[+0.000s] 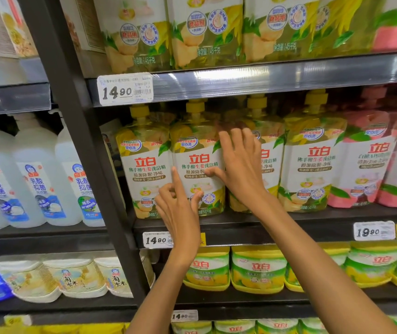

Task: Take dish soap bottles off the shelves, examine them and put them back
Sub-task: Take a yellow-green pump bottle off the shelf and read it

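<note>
Left hand (179,203) rests index and thumb on the bottle's (197,162) lower front, grasping nothing, right hand (238,165) lies flat-fingered on its right edge, apparently squaring it upright in the middle-shelf (289,222) row, second from left.

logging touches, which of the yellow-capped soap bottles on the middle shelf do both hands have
The second bottle from the left: the left hand touches its lower label and the right hand rests on its right edge. Its neighbours stand untouched.
</note>
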Demonstrator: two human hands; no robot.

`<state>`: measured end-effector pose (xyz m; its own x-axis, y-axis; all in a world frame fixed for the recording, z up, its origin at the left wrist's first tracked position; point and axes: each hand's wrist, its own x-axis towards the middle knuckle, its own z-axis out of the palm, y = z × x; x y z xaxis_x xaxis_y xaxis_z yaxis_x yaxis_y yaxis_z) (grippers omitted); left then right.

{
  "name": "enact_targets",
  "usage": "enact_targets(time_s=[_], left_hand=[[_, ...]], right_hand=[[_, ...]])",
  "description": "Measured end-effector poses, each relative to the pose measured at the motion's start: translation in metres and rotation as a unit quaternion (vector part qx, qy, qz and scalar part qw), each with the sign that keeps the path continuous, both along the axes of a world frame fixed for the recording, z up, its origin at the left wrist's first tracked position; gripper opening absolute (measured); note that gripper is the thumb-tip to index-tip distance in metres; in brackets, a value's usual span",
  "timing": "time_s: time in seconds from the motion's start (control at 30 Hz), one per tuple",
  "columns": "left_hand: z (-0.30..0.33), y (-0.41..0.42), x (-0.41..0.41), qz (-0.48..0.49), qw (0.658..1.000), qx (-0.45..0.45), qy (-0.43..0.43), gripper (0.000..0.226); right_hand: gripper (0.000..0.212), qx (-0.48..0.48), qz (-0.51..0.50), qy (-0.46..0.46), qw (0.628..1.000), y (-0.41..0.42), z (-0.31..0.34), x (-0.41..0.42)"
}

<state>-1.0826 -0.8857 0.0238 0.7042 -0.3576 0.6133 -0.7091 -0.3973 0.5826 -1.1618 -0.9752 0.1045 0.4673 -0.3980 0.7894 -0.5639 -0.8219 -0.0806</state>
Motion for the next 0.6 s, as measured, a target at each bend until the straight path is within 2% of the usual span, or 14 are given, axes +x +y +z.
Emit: enact_targets(time_s=[0.17,0.27,0.3,0.33,0.4,0.47,0.6], left_hand=[[0.005,0.004,-0.015,0.004,1.0,-0.01,0.017,0.077],[0.008,0.008,-0.028,-0.042,0.996,-0.067,-0.03,0.062],[0.009,0.007,-0.033,-0.081,0.993,-0.079,-0.046,0.056],[0.01,0.005,-0.038,-0.123,0.987,-0.085,-0.052,0.05],[0.013,-0.003,-0.05,-0.194,0.976,-0.083,-0.051,0.047],[0.017,-0.014,-0.061,-0.24,0.967,-0.074,-0.039,0.054],[0.012,-0.035,-0.073,-0.271,0.961,-0.037,0.033,0.073]], right_hand=[[0.08,0.013,0.03,0.008,0.999,0.002,-0.003,-0.011],[0.06,-0.016,-0.025,-0.156,0.987,-0.012,0.005,-0.034],[0.054,-0.023,-0.053,-0.196,0.979,-0.019,0.011,-0.042],[0.055,-0.023,-0.084,-0.194,0.977,-0.027,0.017,-0.051],[0.063,0.007,-0.126,-0.107,0.986,-0.039,0.028,-0.061],[0.068,0.04,-0.132,-0.021,0.99,-0.047,0.034,-0.064],[0.072,0.037,-0.11,0.041,0.992,-0.057,0.036,-0.068]])
